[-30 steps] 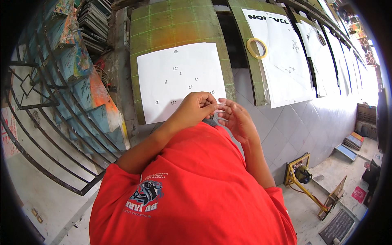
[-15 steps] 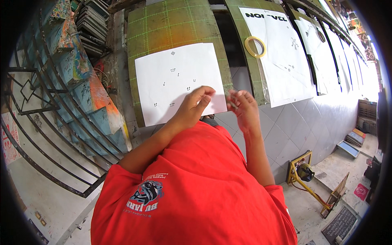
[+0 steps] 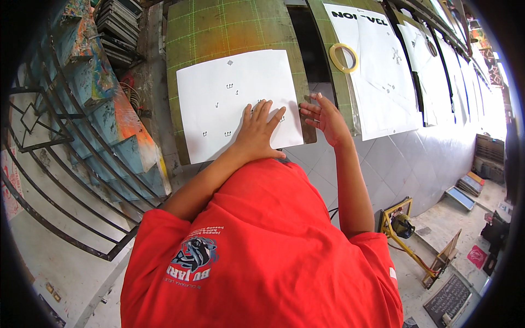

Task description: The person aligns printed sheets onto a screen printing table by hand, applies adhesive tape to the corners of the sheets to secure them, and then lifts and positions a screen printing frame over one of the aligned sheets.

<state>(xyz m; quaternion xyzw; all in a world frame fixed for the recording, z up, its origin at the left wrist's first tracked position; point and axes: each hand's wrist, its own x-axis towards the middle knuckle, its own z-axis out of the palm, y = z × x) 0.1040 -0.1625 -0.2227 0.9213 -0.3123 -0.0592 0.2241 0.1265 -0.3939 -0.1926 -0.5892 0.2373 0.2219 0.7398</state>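
Spread across the lower right of a white sheet of paper (image 3: 202, 104) is my left hand (image 3: 257, 131), open, its fingers lying on the sheet. The sheet carries small black marks, some of them hidden under the fingers. It lies on a green board (image 3: 229, 27) with lighter grid lines, close to my body. My right hand (image 3: 328, 120) is open with fingers stretched, just off the paper's right edge, over or beside the board's side. I see nothing held in it.
On the neighbouring board to the right lie a roll of yellowish tape (image 3: 343, 58) and larger printed sheets (image 3: 383, 82). Dark metal railings (image 3: 82, 158) and painted blue steps (image 3: 104, 131) stand at the left. A yellow frame (image 3: 402, 224) is at lower right.
My left hand has gone from raised, curled fingers to lying spread on the paper. My right hand's fingers have straightened from a curled pose. The view has shifted slightly.
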